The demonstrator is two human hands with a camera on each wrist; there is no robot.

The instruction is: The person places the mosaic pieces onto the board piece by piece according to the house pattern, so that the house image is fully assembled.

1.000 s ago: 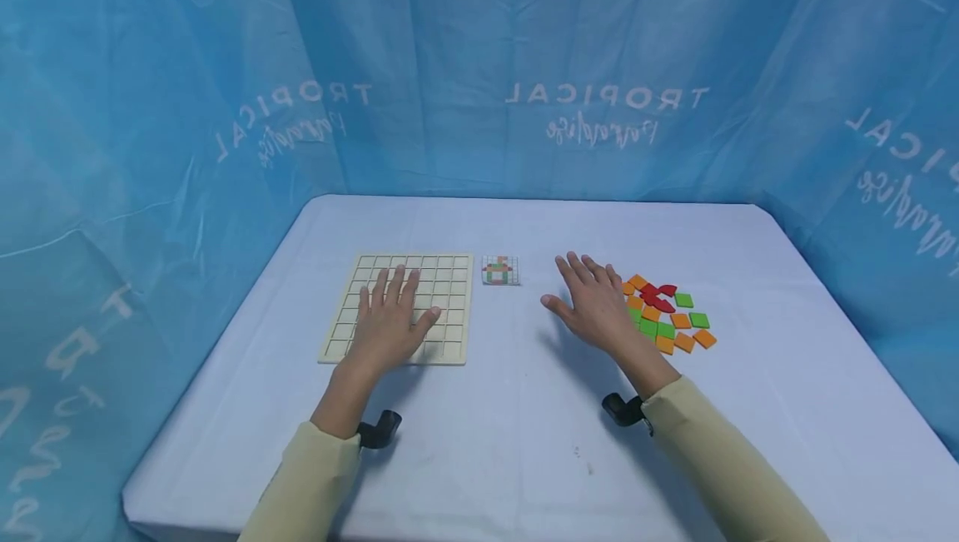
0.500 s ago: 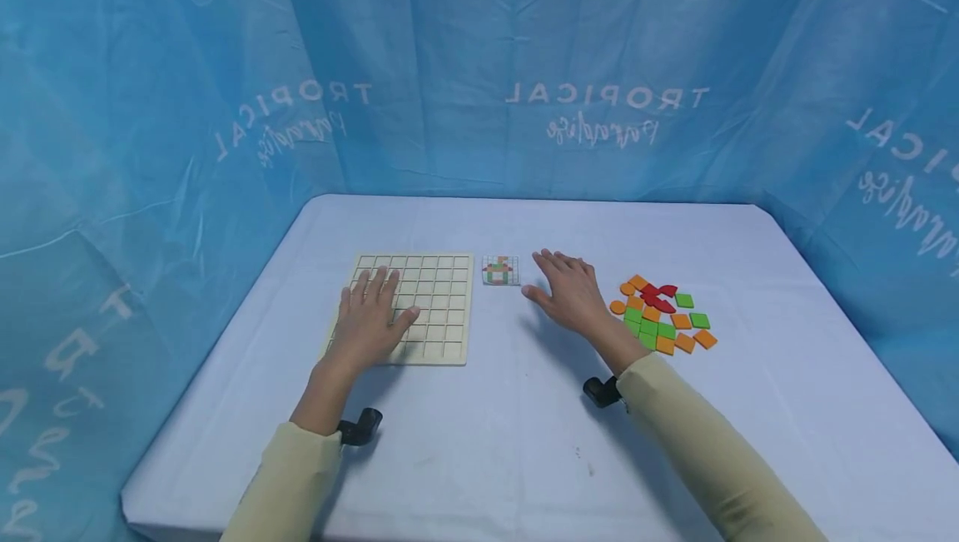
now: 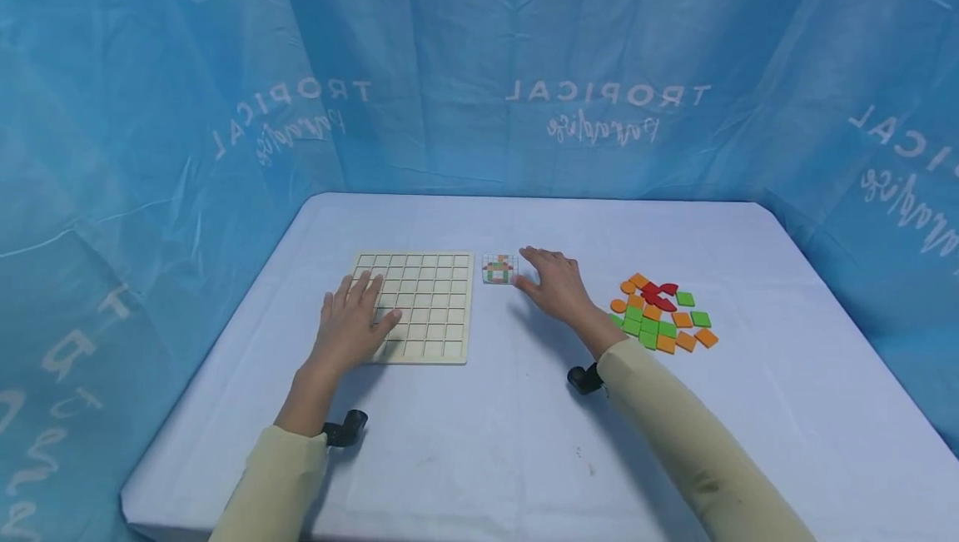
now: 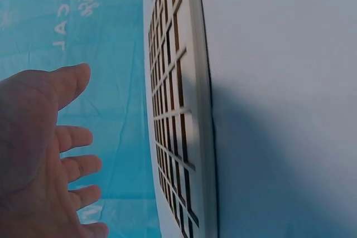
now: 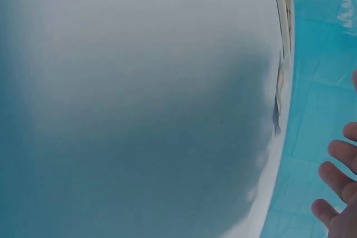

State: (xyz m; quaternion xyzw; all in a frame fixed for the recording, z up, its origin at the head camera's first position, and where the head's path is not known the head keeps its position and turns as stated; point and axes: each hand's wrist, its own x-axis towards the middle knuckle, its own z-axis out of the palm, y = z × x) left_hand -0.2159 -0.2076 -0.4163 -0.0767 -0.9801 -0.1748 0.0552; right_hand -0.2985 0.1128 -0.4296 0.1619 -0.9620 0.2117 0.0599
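Observation:
My left hand [image 3: 350,325] hovers over the left part of a pale grid board [image 3: 430,309], fingers spread and holding nothing. In the left wrist view a gap shows between that hand [image 4: 39,143] and the board [image 4: 184,110]. My right hand [image 3: 557,284] is in the air just right of a small pattern card [image 3: 498,269], its fingers loosely bent. The card carries a printed grid with a green, orange and red figure. At the right edge of the right wrist view, the right hand [image 5: 337,176] appears with nothing in its fingers.
To the right lies a loose group of flat pieces: green squares [image 3: 649,327], orange squares [image 3: 685,342], orange circles [image 3: 618,305] and red petal shapes [image 3: 663,303]. All rest on a white-covered table [image 3: 479,450]. A blue curtain [image 3: 479,51] hangs behind and at the sides.
My right hand has moved left, away from the coloured pieces to beside the card. The left hand has drifted left and slightly down over the board, uncovering more squares.

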